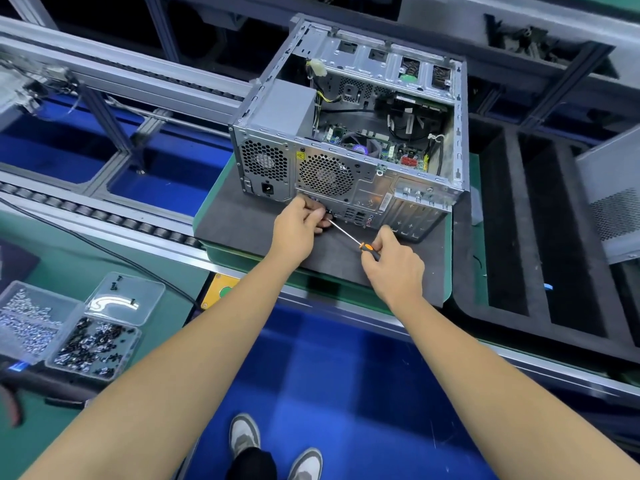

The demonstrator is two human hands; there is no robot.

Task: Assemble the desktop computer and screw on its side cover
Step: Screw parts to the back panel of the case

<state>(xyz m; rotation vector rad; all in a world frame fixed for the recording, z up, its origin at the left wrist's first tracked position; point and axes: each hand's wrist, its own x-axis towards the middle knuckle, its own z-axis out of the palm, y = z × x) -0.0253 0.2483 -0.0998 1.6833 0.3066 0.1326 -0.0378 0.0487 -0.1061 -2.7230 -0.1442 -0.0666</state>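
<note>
Curled round the black-and-orange handle of a slim screwdriver [349, 237], the right hand [393, 268] held the tool low and angled up to the left, its thin steel shaft running to the rear panel of the computer case [346, 133]. At the tip, the left hand [299, 225] pinched something small and dark against the panel, just left of the port cluster; it looked like a screw being steadied, though it was too small to be sure.

That case lay on its side on a dark foam mat [249, 223], open face up, with the motherboard, cables and grey power supply exposed. No side cover was on it. A perforated grey panel [613, 202] leaned at the right edge of the view, well apart from the case, and may have been that cover.

Judged from its sheet-steel frame, the case would be heavy and stiff but sharp along its folded edges; the outer frame rails would be the place to take hold of it, never the boards or wiring inside, which looked fragile. A screw that small would be slippery and easily dropped, so pinching it until the threads caught seemed sensible. Such a narrow handle would want a firm wrap and steady axial pressure, or the tip might slip out.

To the left, clear plastic trays [69, 327] held loose silver and black screws on the green bench.
</note>
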